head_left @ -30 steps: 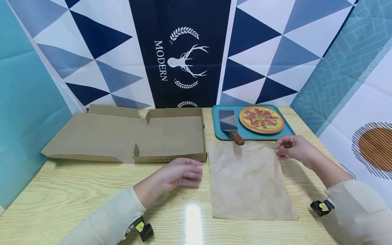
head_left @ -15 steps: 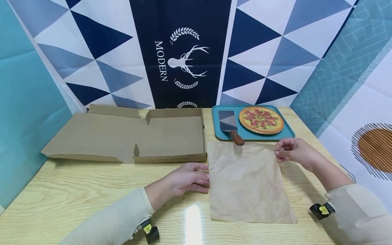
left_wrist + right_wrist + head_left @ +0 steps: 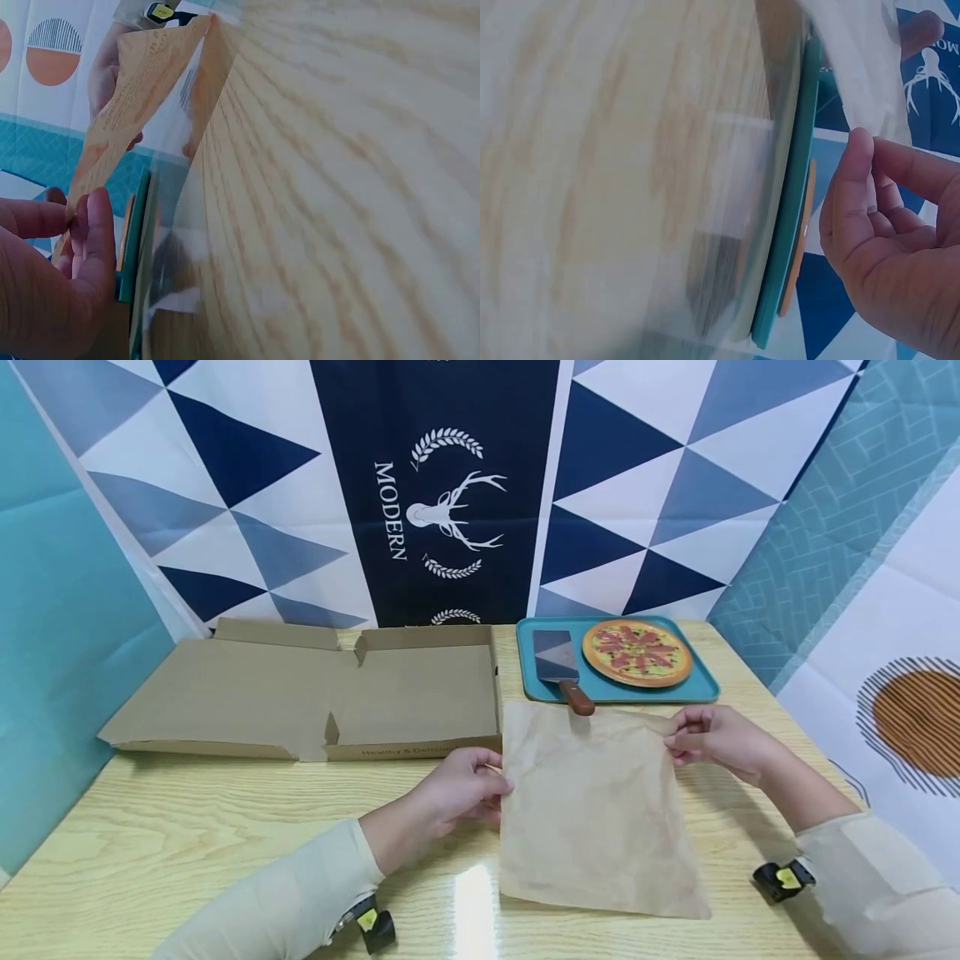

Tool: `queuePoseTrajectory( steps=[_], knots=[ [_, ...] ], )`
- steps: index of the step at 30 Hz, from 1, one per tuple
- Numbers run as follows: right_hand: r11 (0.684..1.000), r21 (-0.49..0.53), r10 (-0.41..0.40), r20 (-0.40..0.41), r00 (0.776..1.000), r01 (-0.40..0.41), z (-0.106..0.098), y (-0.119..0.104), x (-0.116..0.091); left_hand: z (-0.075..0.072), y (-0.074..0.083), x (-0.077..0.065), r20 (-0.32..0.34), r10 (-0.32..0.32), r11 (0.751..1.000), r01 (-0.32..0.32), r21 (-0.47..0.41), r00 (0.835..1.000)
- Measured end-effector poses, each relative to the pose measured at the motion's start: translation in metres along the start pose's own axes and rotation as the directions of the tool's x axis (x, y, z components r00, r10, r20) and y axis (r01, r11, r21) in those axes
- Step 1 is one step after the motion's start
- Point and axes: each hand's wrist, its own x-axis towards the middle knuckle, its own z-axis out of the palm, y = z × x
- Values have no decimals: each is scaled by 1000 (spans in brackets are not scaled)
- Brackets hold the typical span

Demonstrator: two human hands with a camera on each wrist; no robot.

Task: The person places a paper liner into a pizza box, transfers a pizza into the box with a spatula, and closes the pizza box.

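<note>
A sheet of brown parchment paper is raised off the table between the two hands. My left hand pinches its left edge, thumb on the near face and fingers behind, as the left wrist view shows with the paper seen nearly edge-on. At the far right corner, my right hand pinches the sheet between thumb and fingertips; the right wrist view shows the same grip on the paper. The sheet's near edge hangs a little above the wood.
Behind the paper stands a teal tray bearing a toy pizza and a pizza server, whose wooden handle juts over the tray's front edge. An opened cardboard pizza box lies left, its lid folded out flat.
My left hand has moved right and taken hold of the paper's left edge. The sheet has shifted slightly left and lifted, while the right hand keeps its pinch.
</note>
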Motion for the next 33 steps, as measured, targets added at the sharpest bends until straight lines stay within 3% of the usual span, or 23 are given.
queuePoseTrajectory(
  steps=[11,17,22,27,30,33],
  knots=[
    [997,78,-5,67,998,0,12,1,2,-13,4,-4,-95,74,996,-68,60,993],
    [993,114,-3,19,1000,1,27,-4,3,-26,10,-7,-119,89,993,-80,82,989],
    [988,153,5,-3,1000,-5,42,-10,6,-41,16,-11,-145,69,998,-66,26,987],
    [986,164,-3,32,999,-3,53,-15,10,-56,22,-17,-147,57,996,-66,-54,987],
    [994,105,-5,28,1000,2,58,-17,12,-66,27,-21,-142,66,993,-79,-90,988],
    [1000,-26,-14,-12,1000,14,63,-21,12,-75,34,-26,-147,86,990,-101,-100,985]
  ],
)
